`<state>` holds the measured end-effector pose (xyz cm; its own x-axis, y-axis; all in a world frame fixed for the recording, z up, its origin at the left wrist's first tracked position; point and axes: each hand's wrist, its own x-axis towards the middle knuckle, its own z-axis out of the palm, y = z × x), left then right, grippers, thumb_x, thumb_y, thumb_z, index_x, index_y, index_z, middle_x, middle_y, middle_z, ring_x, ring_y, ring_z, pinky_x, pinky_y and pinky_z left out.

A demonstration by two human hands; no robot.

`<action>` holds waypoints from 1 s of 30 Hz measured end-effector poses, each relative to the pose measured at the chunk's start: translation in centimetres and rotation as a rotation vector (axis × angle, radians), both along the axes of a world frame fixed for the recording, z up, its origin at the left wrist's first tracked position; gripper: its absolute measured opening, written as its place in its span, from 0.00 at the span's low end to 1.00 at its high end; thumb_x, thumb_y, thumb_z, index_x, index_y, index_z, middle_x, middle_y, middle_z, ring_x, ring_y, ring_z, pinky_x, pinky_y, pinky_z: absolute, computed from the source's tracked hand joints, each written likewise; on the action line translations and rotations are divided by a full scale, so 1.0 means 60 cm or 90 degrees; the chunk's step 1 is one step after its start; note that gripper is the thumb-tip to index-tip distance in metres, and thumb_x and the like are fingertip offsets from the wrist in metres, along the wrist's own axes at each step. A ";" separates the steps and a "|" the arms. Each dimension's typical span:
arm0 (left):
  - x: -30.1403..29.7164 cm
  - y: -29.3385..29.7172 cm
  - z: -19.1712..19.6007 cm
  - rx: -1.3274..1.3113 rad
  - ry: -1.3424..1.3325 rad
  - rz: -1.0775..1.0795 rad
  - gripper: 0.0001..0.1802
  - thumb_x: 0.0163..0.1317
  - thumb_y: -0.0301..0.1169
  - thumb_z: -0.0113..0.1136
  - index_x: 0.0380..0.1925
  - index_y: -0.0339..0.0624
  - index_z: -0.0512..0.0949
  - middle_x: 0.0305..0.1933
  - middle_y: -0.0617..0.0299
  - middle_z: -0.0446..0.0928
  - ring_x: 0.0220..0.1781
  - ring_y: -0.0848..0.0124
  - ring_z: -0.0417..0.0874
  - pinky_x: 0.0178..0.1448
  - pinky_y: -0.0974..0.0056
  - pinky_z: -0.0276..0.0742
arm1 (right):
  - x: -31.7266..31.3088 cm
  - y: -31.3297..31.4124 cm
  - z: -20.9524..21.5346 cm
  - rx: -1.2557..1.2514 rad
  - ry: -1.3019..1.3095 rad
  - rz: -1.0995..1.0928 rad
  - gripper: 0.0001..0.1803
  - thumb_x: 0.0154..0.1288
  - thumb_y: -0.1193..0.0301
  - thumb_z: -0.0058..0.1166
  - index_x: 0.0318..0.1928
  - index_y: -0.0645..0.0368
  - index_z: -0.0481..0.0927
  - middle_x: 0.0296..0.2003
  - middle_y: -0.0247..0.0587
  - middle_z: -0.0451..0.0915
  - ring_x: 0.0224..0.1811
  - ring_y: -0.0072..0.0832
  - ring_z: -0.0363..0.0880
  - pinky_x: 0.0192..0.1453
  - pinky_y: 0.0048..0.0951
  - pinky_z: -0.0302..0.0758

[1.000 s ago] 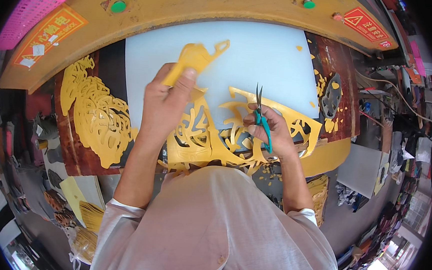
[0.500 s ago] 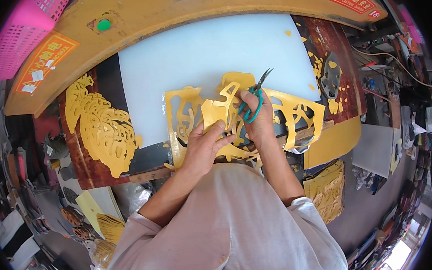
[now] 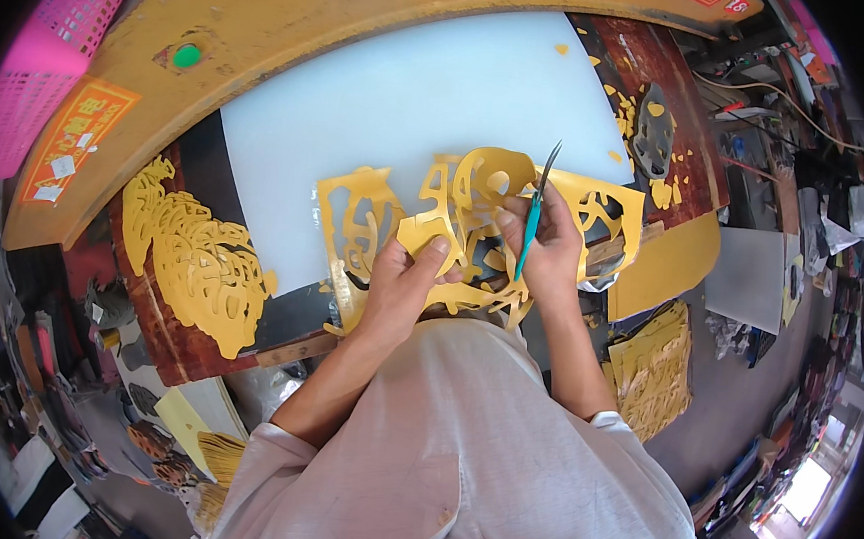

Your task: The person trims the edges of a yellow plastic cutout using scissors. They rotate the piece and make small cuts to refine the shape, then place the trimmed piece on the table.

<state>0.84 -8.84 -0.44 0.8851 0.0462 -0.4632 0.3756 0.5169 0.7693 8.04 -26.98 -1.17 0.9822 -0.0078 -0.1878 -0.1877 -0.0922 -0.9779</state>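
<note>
My left hand is closed on a yellow cut-out piece, thumb on top of it. To its right, my right hand grips scissors with teal handles, their blades pointing away from me. A rounded yellow flap curls up between the hands, and the right fingertips are close to it; contact is unclear. Under both hands a yellow sheet with many cut-out openings lies across the table's near edge. At the left, a heap of openwork yellow pieces rests on the table.
Beyond my hands lies a pale white board. A mustard-coloured machine beam with a green button crosses behind it. A pink basket stands far left. Small yellow scraps surround a dark oval object. More yellow sheets lie right.
The right hand has shifted right and turned the scissors, so their handles now show edge-on. The rounded yellow flap has risen and curled more. The whole view has shifted slightly.
</note>
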 end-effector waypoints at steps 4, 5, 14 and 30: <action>0.005 -0.016 -0.013 0.025 -0.006 0.043 0.17 0.77 0.36 0.65 0.58 0.40 0.78 0.50 0.62 0.85 0.46 0.76 0.87 0.50 0.64 0.89 | -0.033 -0.005 0.015 -0.081 -0.117 -0.003 0.43 0.65 0.74 0.74 0.76 0.61 0.67 0.51 0.46 0.86 0.47 0.25 0.86 0.49 0.30 0.85; 0.007 -0.021 -0.016 0.023 -0.013 0.047 0.17 0.76 0.37 0.65 0.58 0.40 0.78 0.50 0.62 0.85 0.46 0.76 0.87 0.49 0.64 0.89 | -0.045 -0.005 0.021 -0.082 -0.116 -0.003 0.41 0.64 0.76 0.72 0.76 0.60 0.69 0.48 0.43 0.87 0.45 0.23 0.85 0.49 0.30 0.85; -0.004 -0.008 0.007 0.040 -0.079 -0.217 0.17 0.78 0.32 0.60 0.60 0.32 0.79 0.55 0.55 0.85 0.51 0.67 0.88 0.56 0.58 0.88 | -0.025 -0.023 0.044 0.120 0.138 0.137 0.29 0.62 0.80 0.68 0.64 0.65 0.79 0.38 0.33 0.86 0.35 0.16 0.79 0.39 0.23 0.78; 0.020 0.049 0.030 0.116 -0.068 -0.363 0.20 0.73 0.35 0.67 0.56 0.30 0.82 0.49 0.54 0.87 0.45 0.68 0.90 0.45 0.64 0.89 | -0.004 -0.042 0.072 0.160 0.330 0.241 0.19 0.57 0.78 0.67 0.51 0.64 0.86 0.29 0.27 0.81 0.26 0.13 0.73 0.29 0.20 0.67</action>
